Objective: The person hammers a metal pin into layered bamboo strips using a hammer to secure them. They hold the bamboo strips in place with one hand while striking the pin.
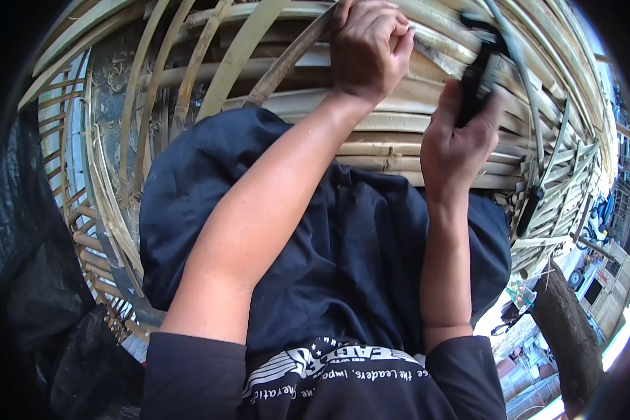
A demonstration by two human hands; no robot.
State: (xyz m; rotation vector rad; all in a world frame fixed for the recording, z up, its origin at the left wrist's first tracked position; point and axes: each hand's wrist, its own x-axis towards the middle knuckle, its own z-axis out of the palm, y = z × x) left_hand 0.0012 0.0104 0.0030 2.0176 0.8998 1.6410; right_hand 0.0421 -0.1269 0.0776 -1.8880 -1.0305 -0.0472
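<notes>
My left hand (372, 50) is closed, its fingers curled over pale bamboo slats (392, 124) near the top of the view. A brownish bamboo strip (287, 64) slants up to the edge of those fingers; whatever they pinch is hidden. Over the slats to the right, my right hand (462, 136) grips a black hand tool (479, 80). Motion blurs the tool's far end, so its exact kind does not show. Both forearms reach forward above dark cloth (329, 245) covering my legs.
Several bamboo strips (232, 59) lie slantwise at the upper left. Right of the tool hang a dark cord (532, 91) and a black handle (531, 210). Black plastic sheeting (38, 259) fills the left side. A thick wooden post (565, 329) stands at the lower right.
</notes>
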